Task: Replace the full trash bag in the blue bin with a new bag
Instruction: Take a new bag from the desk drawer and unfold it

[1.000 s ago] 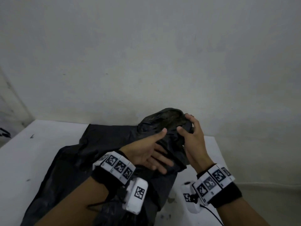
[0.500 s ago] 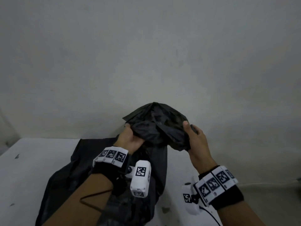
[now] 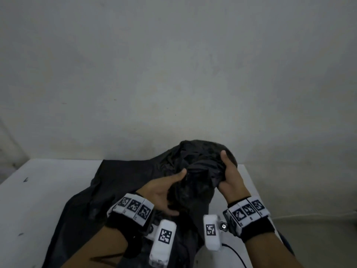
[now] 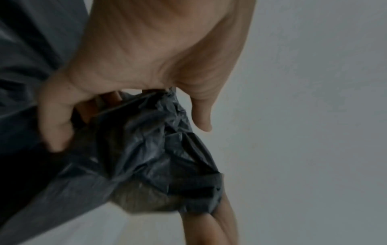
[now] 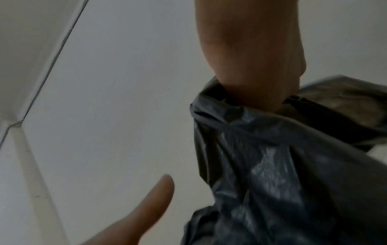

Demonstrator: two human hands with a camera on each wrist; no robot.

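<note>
Both grips, left hand [image 3: 162,192], right hand [image 3: 229,178], clutch black bag [image 3: 197,171], lower than before

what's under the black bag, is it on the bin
The black bag lies spread on a white table; both hands bunch its far end. No bin shows; whatever the bag covers is hidden.

trash bag [image 3: 116,190]: thin crinkled plastic, faint sheen | table [image 3: 38,190]: matt, scuffed, perhaps laminate

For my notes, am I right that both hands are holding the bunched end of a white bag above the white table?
Not quite: the bag is black, not white, as the head view shows. The left hand and right hand do hold its bunched end above the white table.
</note>
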